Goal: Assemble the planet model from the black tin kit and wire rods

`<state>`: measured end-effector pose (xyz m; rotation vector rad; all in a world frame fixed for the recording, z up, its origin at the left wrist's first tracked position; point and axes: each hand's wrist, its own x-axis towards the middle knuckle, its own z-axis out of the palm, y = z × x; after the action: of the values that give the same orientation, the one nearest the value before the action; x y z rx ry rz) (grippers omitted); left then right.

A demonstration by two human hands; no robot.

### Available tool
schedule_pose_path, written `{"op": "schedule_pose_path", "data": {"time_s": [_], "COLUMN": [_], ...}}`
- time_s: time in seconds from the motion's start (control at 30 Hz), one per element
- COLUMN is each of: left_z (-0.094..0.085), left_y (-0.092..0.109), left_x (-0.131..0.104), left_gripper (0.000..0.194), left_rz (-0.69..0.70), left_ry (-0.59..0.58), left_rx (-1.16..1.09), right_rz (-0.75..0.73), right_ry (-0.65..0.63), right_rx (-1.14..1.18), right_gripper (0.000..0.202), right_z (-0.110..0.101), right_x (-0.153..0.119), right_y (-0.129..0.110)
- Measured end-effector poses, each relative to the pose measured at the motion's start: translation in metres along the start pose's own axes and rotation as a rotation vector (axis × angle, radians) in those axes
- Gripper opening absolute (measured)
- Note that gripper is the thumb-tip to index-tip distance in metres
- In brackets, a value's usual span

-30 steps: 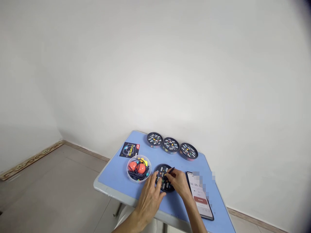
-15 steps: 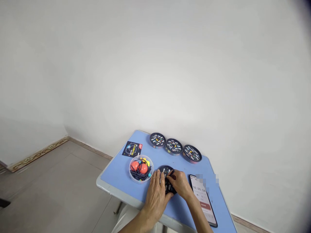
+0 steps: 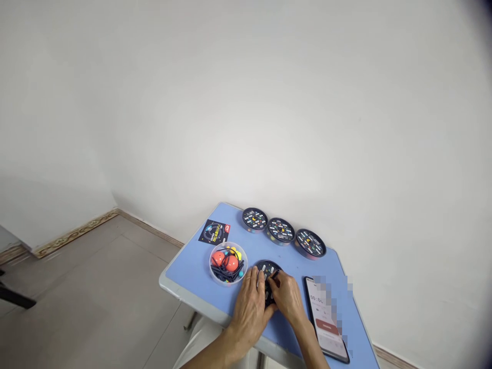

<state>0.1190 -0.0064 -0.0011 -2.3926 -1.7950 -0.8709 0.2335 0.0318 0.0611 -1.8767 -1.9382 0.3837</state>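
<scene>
A round black lid [image 3: 272, 265] printed with small pale labels lies on the blue table, partly covered by both hands. My left hand [image 3: 248, 307] rests along its left side, fingers stretched over the rim and thumb at the near edge, holding it. At the lid's right side, my right hand [image 3: 287, 297] is closed in a pinch. A short dark piece [image 3: 275, 274] shows at its fingertips; its kind cannot be made out. Left of the lid stands a clear round tub [image 3: 212, 274] with red balls [image 3: 231, 264], black cords or tubes and small coloured beads.
Three round containers with black printed lids [image 3: 254, 219] [image 3: 281, 230] [image 3: 310, 243] stand along the table's back edge. A black printed card [image 3: 213, 232] lies at the back left. On the right, a phone [image 3: 326, 320] displays a timer. The white wall [image 3: 246, 128] rises behind the blue table [image 3: 188, 274].
The whole view has shifted slightly, with the table items appearing a little farther right. Both hands stay at the lid; my right hand's pinch has barely moved on it.
</scene>
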Motion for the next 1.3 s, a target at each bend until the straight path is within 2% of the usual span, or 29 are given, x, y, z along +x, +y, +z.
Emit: {"op": "schedule_pose_path", "data": {"time_s": [0.33,0.5,0.57,0.67,0.77,0.83,0.9,0.97,1.03,1.1,1.17,1.23,1.3], "left_z": [0.000,0.002,0.005,0.009,0.007,-0.002,-0.019,-0.040,-0.064,-0.085,-0.100,-0.108,-0.112], "left_y": [0.001,0.004,0.005,0.006,0.006,0.001,-0.008,-0.023,-0.044,-0.067,-0.089,-0.107,-0.119], "left_x": [0.001,0.001,0.001,0.001,-0.004,-0.010,-0.016,-0.020,-0.018,-0.009,0.004,0.019,0.031], "left_gripper": [0.077,0.086,0.090,0.094,0.083,0.067,0.046,0.035,0.034,0.036,0.035,0.030,0.026], "left_rz": [-0.017,-0.047,-0.050,-0.043,0.016,0.103,0.179,0.171,0.092,-0.018,-0.121,-0.160,-0.140], "left_ry": [0.013,-0.022,-0.011,0.014,0.086,0.181,0.293,0.359,0.386,0.364,0.316,0.205,0.084], "left_rx": [-0.019,-0.045,-0.049,-0.040,-0.019,-0.032,-0.059,-0.065,-0.067,-0.059,-0.026,-0.010,-0.006], "right_rz": [-0.064,-0.091,-0.072,0.011,0.054,-0.029,-0.177,-0.285,-0.346,-0.384,-0.400,-0.408,-0.412], "right_ry": [-0.037,-0.039,0.004,0.176,0.302,0.255,0.144,0.032,-0.053,-0.123,-0.147,-0.156,-0.167], "right_rx": [0.154,0.243,0.258,0.281,0.272,0.272,0.266,0.173,-0.021,-0.249,-0.346,-0.380,-0.410], "right_gripper": [0.006,0.025,0.029,0.035,0.037,0.032,0.030,0.031,0.033,0.033,0.030,0.028,0.028], "right_z": [-0.002,-0.008,-0.017,-0.035,-0.046,-0.046,-0.040,-0.029,-0.018,-0.007,0.001,0.005,0.007], "right_x": [0.000,-0.003,-0.007,-0.015,-0.023,-0.025,-0.021,-0.012,0.000,0.010,0.018,0.023,0.025], "right_y": [0.009,0.015,0.018,0.018,0.004,-0.013,-0.034,-0.057,-0.077,-0.095,-0.108,-0.116,-0.120]}}
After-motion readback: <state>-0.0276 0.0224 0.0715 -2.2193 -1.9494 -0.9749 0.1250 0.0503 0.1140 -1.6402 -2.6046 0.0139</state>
